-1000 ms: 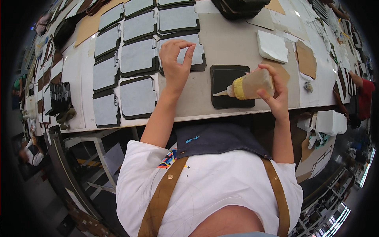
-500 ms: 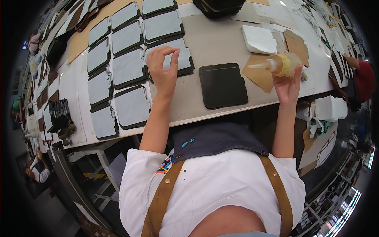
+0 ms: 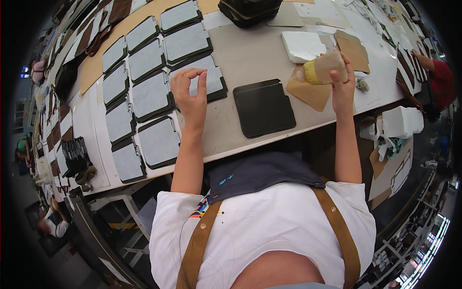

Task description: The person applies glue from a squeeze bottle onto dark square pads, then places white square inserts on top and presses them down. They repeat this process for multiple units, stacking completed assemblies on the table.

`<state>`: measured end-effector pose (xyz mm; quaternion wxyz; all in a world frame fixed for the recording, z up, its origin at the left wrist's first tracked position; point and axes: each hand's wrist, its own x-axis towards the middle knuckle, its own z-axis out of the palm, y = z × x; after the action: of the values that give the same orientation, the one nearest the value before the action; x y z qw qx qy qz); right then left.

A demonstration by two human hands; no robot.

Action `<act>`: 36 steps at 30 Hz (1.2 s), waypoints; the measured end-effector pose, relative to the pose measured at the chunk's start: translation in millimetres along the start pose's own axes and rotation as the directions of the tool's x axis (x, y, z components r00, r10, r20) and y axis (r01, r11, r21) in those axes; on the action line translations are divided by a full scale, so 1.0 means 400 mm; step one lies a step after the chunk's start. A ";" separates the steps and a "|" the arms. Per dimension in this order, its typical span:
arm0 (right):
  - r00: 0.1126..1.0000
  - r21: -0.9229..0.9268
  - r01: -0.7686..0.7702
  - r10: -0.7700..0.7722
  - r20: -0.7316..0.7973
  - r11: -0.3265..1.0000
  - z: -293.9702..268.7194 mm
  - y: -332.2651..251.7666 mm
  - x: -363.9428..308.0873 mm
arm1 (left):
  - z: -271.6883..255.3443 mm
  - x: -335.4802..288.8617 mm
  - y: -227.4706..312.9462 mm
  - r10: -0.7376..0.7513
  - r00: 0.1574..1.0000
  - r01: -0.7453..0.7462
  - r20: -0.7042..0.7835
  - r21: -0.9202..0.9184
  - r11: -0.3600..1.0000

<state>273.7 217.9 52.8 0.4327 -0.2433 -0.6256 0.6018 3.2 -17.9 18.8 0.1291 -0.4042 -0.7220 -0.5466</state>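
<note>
My right hand [image 3: 343,91] is wrapped round a translucent squeeze bottle [image 3: 333,68] with a yellow collar. The bottle is tilted on its side, its nozzle end pointing left over a piece of brown card [image 3: 308,91]. To the left, my left hand [image 3: 189,94] is raised with thumb and forefinger curled together in a ring. Whether anything small sits between those fingertips I cannot make out. Behind that hand lie rows of black panels with pale grey faces [image 3: 192,41]. Between my hands a plain black panel [image 3: 264,108] lies flat near the table's front edge.
A black stack [image 3: 250,10] stands at the far side of the table. Beyond the bottle are a white pad [image 3: 302,46] and more brown card [image 3: 353,50]. Dark strips [image 3: 74,154] are bunched at the left. A person in red [image 3: 442,86] works at the right.
The bottle has swung in my right hand, its nozzle now less visible. My view has shifted slightly; my left hand keeps its curled pose.
</note>
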 end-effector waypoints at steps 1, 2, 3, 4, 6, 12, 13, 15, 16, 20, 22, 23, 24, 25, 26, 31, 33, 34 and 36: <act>1.000 -0.017 0.013 -0.013 0.007 1.000 0.001 0.001 0.001 | 0.000 0.001 0.001 -0.002 1.000 0.002 0.002 -0.002 1.000; 1.000 -0.033 0.026 -0.025 0.015 0.999 0.002 0.001 0.002 | 0.000 0.001 0.002 0.002 1.000 -0.002 0.002 -0.002 1.000; 0.999 -0.037 0.025 -0.024 0.028 0.999 0.002 0.000 0.004 | 0.001 0.001 0.002 0.003 1.000 -0.003 0.000 -0.002 1.000; 0.999 -0.040 0.025 -0.023 0.041 0.999 0.000 -0.001 0.006 | 0.001 0.000 0.002 0.004 1.000 -0.004 -0.001 -0.001 1.000; 0.998 -0.053 0.027 -0.024 0.061 0.998 -0.002 -0.004 0.007 | 0.000 0.000 0.003 0.000 1.000 0.000 0.002 -0.001 1.000; 0.995 -0.082 0.016 -0.008 0.096 0.996 -0.018 -0.013 -0.006 | 0.003 -0.001 0.000 0.003 1.000 -0.003 -0.001 -0.003 1.000; 0.995 -0.079 0.011 -0.003 0.098 0.997 -0.018 -0.018 -0.011 | 0.003 -0.002 0.000 0.002 1.000 -0.002 0.001 -0.003 1.000; 0.994 -0.075 0.007 0.001 0.105 0.997 -0.021 -0.024 -0.019 | 0.003 -0.002 0.004 0.001 1.000 -0.001 0.002 0.003 1.000; 0.994 -0.073 0.008 0.000 0.109 0.997 -0.024 -0.025 -0.022 | 0.003 -0.002 0.006 0.002 1.000 -0.002 0.002 0.004 1.000; 0.992 -0.062 0.030 -0.023 0.123 0.998 -0.027 -0.030 -0.036 | 0.004 -0.002 0.003 0.003 1.000 -0.003 0.003 -0.003 1.000; 0.992 -0.115 0.036 -0.022 0.126 0.993 -0.028 -0.033 -0.041 | 0.004 -0.001 0.005 0.001 1.000 -0.001 0.007 -0.009 1.000; 0.992 -0.141 0.039 -0.021 0.127 0.989 -0.029 -0.035 -0.045 | 0.004 -0.001 0.004 0.004 1.000 -0.004 0.009 -0.006 1.000; 0.991 -0.122 0.053 -0.037 0.130 0.991 -0.027 -0.040 -0.047 | 0.004 -0.002 0.002 0.007 1.000 -0.007 0.010 -0.003 1.000; 0.990 -0.102 0.066 -0.052 0.133 0.993 -0.025 -0.047 -0.048 | 0.005 -0.002 0.001 0.010 1.000 -0.010 0.011 0.000 1.000; 0.988 -0.083 0.080 -0.068 0.135 0.993 -0.025 -0.051 -0.050 | 0.004 -0.001 0.004 0.012 1.000 -0.013 0.017 0.009 1.000; 0.989 -0.076 0.074 -0.063 0.130 0.994 -0.032 -0.056 -0.058 | 0.001 -0.001 0.007 0.024 0.999 -0.025 0.030 0.027 0.999; 0.990 -0.080 0.067 -0.056 0.132 0.995 -0.035 -0.057 -0.061 | 0.001 -0.001 0.010 0.019 0.999 -0.021 0.036 0.034 0.999; 0.990 -0.086 0.066 -0.055 0.132 0.994 -0.040 -0.054 -0.062 | 0.001 -0.001 0.011 0.017 0.999 -0.018 0.039 0.039 0.999; 0.990 -0.096 0.058 -0.045 0.136 0.994 -0.047 -0.055 -0.065 | 0.002 -0.002 0.010 0.016 0.999 -0.017 0.036 0.033 0.999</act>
<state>307.1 203.1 65.8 0.3926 -0.2072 -0.6886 0.5734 6.7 -17.1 20.7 0.1274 -0.4176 -0.7299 -0.5260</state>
